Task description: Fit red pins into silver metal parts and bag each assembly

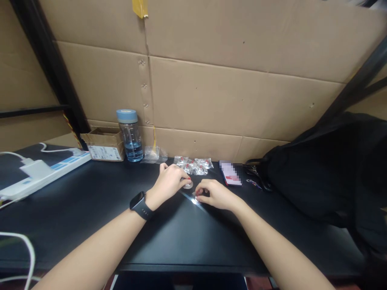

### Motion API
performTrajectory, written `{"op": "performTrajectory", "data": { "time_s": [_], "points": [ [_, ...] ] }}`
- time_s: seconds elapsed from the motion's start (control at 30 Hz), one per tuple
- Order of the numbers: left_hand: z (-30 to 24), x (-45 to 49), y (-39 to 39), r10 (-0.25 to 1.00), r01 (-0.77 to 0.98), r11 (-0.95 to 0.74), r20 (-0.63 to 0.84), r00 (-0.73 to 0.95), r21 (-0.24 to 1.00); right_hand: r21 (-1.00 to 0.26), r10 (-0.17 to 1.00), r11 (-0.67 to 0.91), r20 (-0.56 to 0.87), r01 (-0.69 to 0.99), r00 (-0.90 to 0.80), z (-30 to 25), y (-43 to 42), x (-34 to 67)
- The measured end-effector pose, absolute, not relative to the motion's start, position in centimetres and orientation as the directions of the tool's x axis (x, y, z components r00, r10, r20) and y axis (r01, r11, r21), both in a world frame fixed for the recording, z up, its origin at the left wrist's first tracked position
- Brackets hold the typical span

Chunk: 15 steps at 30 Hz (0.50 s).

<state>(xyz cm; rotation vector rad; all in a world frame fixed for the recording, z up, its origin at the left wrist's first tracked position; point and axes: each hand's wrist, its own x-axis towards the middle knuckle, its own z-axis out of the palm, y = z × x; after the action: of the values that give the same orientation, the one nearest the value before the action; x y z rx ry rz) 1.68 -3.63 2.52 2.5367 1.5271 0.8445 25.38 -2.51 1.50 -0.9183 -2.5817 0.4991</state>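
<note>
Over the black tabletop, my left hand, with a black watch on its wrist, pinches a small round clear piece with red on top. Close by on the right, my right hand has its thumb and fingers closed on a small shiny piece, which catches a bright glare; its exact kind is too small to tell. Just beyond both hands lie several clear packets with red bits inside, grouped near the cardboard wall.
A phone lies right of the packets, with keys and a black bag further right. At the left stand a water bottle, a small cardboard box and a white power strip. A cardboard wall rises behind.
</note>
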Motion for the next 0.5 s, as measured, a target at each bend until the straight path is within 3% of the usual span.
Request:
{"op": "performTrajectory", "data": {
  "time_s": [0.17, 0.3, 0.5],
  "points": [
    [2.8, 1.6, -3.6, 0.860, 0.799, -0.460, 0.419, 0.291, 0.389, -0.486, 0.638, 0.722, 0.194, 0.492, -0.745, 1.4, -2.2, 25.3],
    [3.1, 1.8, -3.6, 0.905, 0.777, -0.372, 0.384, 0.182, 0.507, -0.556, 0.707, 0.682, 0.334, 0.475, -0.624, 2.1, -2.3, 25.1],
    [2.6, 3.1, -3.7, 0.936, 0.534, -0.350, 0.313, 0.162, 0.770, -0.771, 0.774, 0.593, 0.467, 0.230, -0.429, 1.8, -2.4, 24.4]
  ]
}}
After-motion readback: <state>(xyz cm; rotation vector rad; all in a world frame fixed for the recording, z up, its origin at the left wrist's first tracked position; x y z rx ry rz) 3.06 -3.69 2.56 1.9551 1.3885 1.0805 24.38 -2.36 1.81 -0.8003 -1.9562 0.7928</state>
